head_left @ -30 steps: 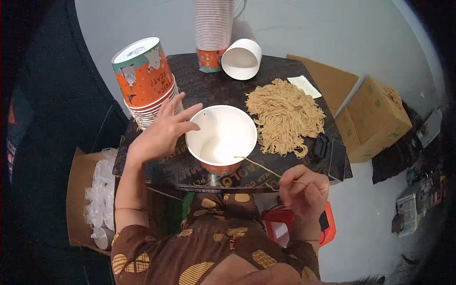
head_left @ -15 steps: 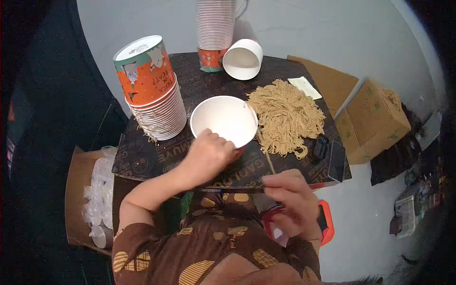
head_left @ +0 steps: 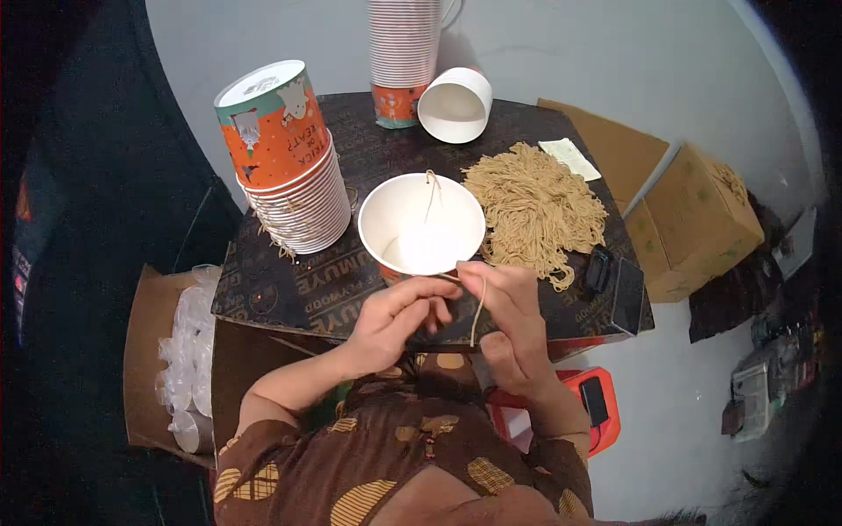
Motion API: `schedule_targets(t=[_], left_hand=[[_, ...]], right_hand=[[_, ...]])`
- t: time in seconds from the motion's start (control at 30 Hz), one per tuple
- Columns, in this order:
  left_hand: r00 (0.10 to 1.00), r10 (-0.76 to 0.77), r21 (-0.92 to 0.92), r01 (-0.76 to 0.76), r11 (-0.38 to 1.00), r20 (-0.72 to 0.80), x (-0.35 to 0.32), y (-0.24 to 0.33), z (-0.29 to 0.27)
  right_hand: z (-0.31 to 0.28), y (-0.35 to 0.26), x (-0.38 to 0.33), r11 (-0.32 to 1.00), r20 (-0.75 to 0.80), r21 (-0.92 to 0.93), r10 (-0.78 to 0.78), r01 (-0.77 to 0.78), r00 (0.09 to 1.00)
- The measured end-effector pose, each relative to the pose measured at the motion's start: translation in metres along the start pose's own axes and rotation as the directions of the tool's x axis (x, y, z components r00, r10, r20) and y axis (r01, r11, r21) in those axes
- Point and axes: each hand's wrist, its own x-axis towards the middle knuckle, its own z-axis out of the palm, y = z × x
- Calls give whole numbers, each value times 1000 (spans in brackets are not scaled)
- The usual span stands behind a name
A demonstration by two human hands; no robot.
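Note:
A white-lined paper bucket (head_left: pixel 421 215) stands upright near the table's front edge. A loop of tan cord (head_left: pixel 431 180) passes through its far rim, one end hanging inside. At the near rim, my right hand (head_left: pixel 513 316) pinches a tan cord end (head_left: pixel 480 320), which dangles below the fingers. My left hand (head_left: pixel 395 323) is just left of it, its fingers curled close to the cord under the rim; what they hold, if anything, is hidden. Right of the bucket lies a heap of tan cords (head_left: pixel 539 210).
An upside-down stack of orange printed buckets (head_left: pixel 285 167) stands at the left. Behind are a tall bucket stack (head_left: pixel 403 53) and a bucket on its side (head_left: pixel 456 105). A black box-shaped object (head_left: pixel 626 296) sits at the right corner. Cardboard boxes (head_left: pixel 702 210) flank the table (head_left: pixel 281 294).
My right hand has moved up and left to the bucket's near rim with the cord. My left hand has drawn back from the rim to below it. The cord now loops over the far rim.

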Motion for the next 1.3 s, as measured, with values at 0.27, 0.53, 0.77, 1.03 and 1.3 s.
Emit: schedule_targets(t=[0.27, 0.53, 0.77, 1.03, 1.3], left_hand=[[896, -380, -600, 438, 670, 230, -18, 6, 5], [795, -571, -215, 605, 766, 206, -22, 17, -10], [809, -439, 290, 344, 893, 390, -4, 38, -26], [919, -267, 393, 139, 909, 292, 6, 41, -40], [986, 79, 791, -168, 588, 150, 29, 36, -83]], right_hand=[[29, 2, 1, 976, -54, -199, -97, 85, 994], [21, 1, -18, 948, -53, -316, -46, 27, 998], [44, -4, -22, 997, 85, 48, 63, -67, 994], [41, 2, -18, 999, 105, -35, -27, 31, 994], [30, 14, -26, 990, 1, -137, -9, 9, 1000]])
